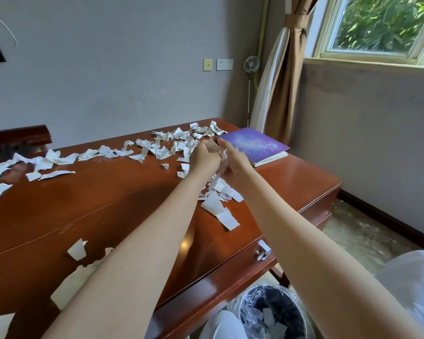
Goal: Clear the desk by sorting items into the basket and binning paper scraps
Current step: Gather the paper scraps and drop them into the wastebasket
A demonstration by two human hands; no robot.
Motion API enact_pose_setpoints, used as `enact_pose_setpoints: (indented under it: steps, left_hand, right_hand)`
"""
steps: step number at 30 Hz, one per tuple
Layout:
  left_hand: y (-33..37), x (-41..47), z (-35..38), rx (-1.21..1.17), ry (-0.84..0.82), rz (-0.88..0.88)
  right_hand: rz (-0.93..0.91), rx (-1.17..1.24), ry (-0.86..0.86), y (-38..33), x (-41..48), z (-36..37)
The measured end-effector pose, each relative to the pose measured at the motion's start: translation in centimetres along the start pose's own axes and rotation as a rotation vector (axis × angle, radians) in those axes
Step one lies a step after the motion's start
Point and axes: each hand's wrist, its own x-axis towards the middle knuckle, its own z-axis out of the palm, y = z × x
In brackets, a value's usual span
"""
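Torn white paper scraps (157, 145) lie scattered across the wooden desk (83, 206), most in a band along the far side. My left hand (203, 157) and my right hand (233, 157) are stretched out together over the far right part of the desk, both curled around a bunch of scraps (222, 165) held between them. More scraps (218, 199) lie on the desk just below my hands. A purple notebook (255, 145) lies at the far right corner, right beside my right hand. A bin (272, 311) with a clear liner stands on the floor below the desk's near edge, with a few scraps inside.
A drawer with a metal handle (263, 253) is set in the desk's front. Larger scraps (77, 249) lie near the front left edge. A wall, curtain (282, 81) and window (382, 25) stand behind the desk. No basket is in view.
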Motion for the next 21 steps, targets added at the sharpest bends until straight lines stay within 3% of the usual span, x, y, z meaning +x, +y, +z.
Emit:
enact_pose_setpoints:
  steps: [4, 9, 12, 16, 21]
  left_hand:
    - [0.5, -0.6, 0.7, 0.021, 0.042, 0.019]
    - [0.8, -1.1, 0.9, -0.096, -0.056, -0.047]
    - [1.1, -1.7, 0.5, -0.333, -0.12, -0.176]
    - [1.0, -2.4, 0.6, -0.573, -0.164, -0.212]
    - [2.0, -2.6, 2.6, -0.526, -0.24, -0.28]
  right_hand:
    - [0.001, -0.005, 0.06, 1.0, 0.8, 0.2]
    - [0.007, 0.027, 0.114, -0.4, -1.1, -1.0]
    - [0.006, -0.031, 0.132, -0.4, -1.4, -1.4]
    - [-0.024, -0.082, 0.118, -0.6, -1.7, -1.7]
    - [-0.142, -0.085, 0.134, -1.4, -2.1, -2.8]
